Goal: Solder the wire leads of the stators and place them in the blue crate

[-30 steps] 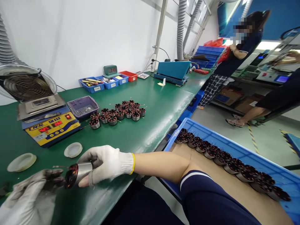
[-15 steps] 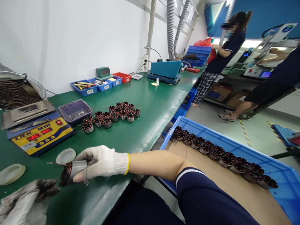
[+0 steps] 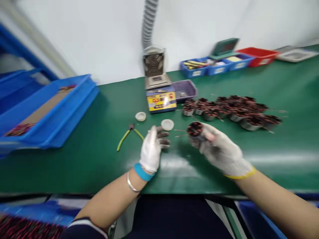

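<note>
My right hand (image 3: 219, 149), in a white glove with a yellow cuff, grips a motor stator (image 3: 195, 128). Copper windings face up and to the left on it, and thin wire leads stick out toward my left hand. My left hand (image 3: 152, 147), gloved with a blue cuff, is open above the bench, fingers apart and pointing right, holding nothing. Green-handled pliers (image 3: 124, 139) lie just left of it, one handle end beside the glove. Beyond its fingertips sits a round whitish dish (image 3: 167, 124), with a smaller dish (image 3: 141, 116) to the left.
Several stators (image 3: 251, 121) stand grouped on the green bench (image 3: 99, 172) at the right. A solder pot with a lit display (image 3: 161, 101) and a purple tray (image 3: 185, 89) are behind. Blue crates (image 3: 74, 106) occupy the left; small blue bins (image 3: 194, 69) and a red bin (image 3: 259, 56) line the wall.
The view has swung left from the right-hand crate and the people to face the bench. My right hand still holds the stator; my left hand is now fully in view.
</note>
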The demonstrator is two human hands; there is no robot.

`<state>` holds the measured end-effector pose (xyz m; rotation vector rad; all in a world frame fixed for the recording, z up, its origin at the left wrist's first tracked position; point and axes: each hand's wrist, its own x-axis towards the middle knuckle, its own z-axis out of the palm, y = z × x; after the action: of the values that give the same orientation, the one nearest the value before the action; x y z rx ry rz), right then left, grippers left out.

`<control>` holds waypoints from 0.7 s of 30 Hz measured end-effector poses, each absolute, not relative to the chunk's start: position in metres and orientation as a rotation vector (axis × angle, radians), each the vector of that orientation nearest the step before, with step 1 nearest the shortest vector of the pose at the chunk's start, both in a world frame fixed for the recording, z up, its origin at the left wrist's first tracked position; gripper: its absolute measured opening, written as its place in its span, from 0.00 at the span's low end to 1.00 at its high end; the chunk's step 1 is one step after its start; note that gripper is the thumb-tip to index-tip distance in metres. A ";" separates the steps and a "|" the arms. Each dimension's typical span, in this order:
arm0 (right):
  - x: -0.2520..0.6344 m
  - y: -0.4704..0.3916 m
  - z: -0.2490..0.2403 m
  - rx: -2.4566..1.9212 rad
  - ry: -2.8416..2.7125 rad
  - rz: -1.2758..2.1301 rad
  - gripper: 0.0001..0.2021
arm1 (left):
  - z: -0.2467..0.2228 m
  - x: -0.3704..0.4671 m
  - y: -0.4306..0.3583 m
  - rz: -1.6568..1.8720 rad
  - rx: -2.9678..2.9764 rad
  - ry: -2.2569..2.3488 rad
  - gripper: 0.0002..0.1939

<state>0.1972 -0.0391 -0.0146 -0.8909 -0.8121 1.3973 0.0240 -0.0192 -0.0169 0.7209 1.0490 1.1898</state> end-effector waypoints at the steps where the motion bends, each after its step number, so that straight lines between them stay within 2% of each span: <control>1: 0.198 -0.035 -0.017 -0.901 -0.788 1.390 0.18 | -0.019 0.023 -0.017 1.187 0.692 1.032 0.19; 9: 0.196 -0.035 -0.020 -1.169 -0.802 1.311 0.15 | -0.026 0.021 -0.024 1.155 0.664 0.929 0.22; 11: 0.195 -0.033 -0.020 -1.181 -0.847 1.297 0.15 | -0.028 0.022 -0.024 1.112 0.688 0.953 0.20; 14: 0.193 -0.027 -0.018 -1.203 -0.855 1.283 0.15 | -0.032 0.023 -0.030 0.905 0.905 0.990 0.13; 17: 0.189 -0.014 -0.019 -1.295 -0.802 1.240 0.20 | -0.035 0.023 -0.039 0.715 1.169 0.914 0.08; 21: 0.184 0.010 -0.031 -1.414 -0.788 1.163 0.26 | -0.036 0.023 -0.047 0.462 1.699 0.912 0.13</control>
<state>0.1842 0.0101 -0.0305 -1.4136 -0.7879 1.1628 0.0230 -0.0471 -0.0358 1.6994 0.9125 0.4617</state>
